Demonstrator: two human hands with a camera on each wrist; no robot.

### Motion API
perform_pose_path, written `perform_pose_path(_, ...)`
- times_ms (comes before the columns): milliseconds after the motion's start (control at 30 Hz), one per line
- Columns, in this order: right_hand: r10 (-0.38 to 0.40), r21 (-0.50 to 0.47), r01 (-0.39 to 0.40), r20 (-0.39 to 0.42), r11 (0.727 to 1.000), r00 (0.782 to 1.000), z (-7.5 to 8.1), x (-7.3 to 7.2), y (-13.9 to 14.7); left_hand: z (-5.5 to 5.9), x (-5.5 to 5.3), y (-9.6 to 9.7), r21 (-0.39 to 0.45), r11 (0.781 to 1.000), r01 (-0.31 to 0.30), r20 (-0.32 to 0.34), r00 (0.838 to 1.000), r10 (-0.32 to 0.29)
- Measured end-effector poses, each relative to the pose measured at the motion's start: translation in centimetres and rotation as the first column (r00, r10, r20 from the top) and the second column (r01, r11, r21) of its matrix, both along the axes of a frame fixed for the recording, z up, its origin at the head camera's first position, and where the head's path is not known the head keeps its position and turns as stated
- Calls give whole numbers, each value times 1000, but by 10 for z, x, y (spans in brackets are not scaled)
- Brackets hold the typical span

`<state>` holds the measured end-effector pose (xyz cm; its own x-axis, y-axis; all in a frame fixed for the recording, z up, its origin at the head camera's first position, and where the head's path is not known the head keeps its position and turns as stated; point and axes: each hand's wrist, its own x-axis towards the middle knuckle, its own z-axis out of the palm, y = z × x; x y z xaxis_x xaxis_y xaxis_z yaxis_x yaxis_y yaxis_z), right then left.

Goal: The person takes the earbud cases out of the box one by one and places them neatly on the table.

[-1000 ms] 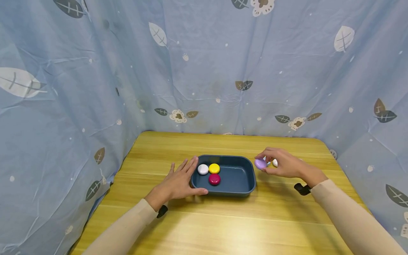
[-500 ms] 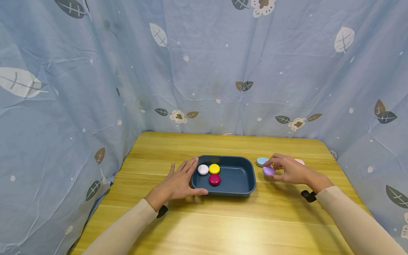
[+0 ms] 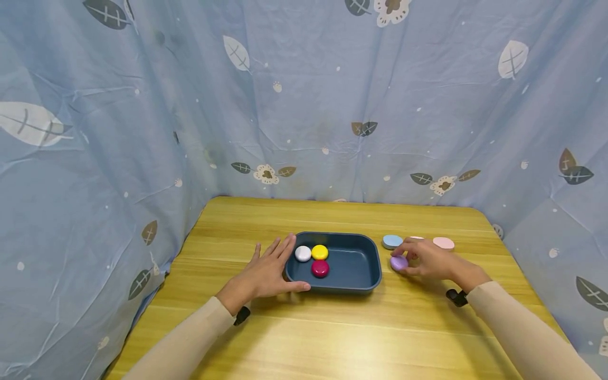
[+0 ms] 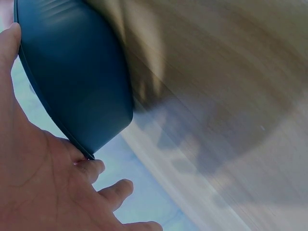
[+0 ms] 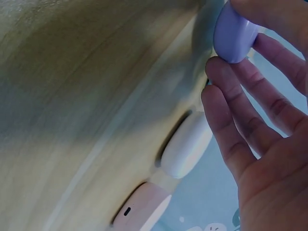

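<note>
My right hand (image 3: 429,258) pinches a purple rounded disc (image 3: 398,263) between thumb and fingertips, right of the tray and close over the table. In the right wrist view the purple disc (image 5: 236,36) looks smooth and thick, tilted on edge. My left hand (image 3: 271,269) lies with straight, spread fingers against the left end of a dark blue rectangular tray (image 3: 372,264), its thumb along the near rim. Inside, toward the left, are a white disc (image 3: 303,253), a yellow disc (image 3: 320,252) and a glossy crimson disc (image 3: 320,268).
Behind the right hand a light blue disc (image 3: 392,242), a partly covered white one (image 5: 187,144) and a pink one (image 3: 444,243) stand in a row. The pink disc shows a small dark slot in the right wrist view. Patterned blue curtains (image 3: 304,105) surround the wooden table (image 3: 332,338).
My right hand has drawn the purple disc from behind, near the tray's rim, rightward and nearer to me, then lowered it. The blue and pink discs have come into view. My left hand stays put.
</note>
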<state>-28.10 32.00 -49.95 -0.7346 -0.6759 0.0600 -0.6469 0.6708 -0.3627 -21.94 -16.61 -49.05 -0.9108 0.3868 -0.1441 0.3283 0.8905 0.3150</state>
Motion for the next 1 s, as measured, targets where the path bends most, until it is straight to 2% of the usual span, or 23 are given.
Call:
perform_pose_path(267,18,-26,-18,-28,999,999,-5,0,1,0,1,-1,-1,1000,-2,2,1000,2)
perform_pose_path(500,8,-19,-8,-33,1000,999,-3,1,0,-1,0,0,-5,1000,2,0,1000,-2)
perform_pose_path(700,-12,-29,10,-72,1000,997,10,1,-5,-3,-1,0,-12,1000,3,-1,1000,-3)
perform_pose_path(833,35,-54,-41,-103,998,994,25,-1,-20,-3,0,-1,-15,1000,3,1,1000,-3)
perform_pose_path(1000,88,-30,-93,-139,995,986,40,-5,-49,-2,0,-1,-18,1000,6,-3,1000,-6)
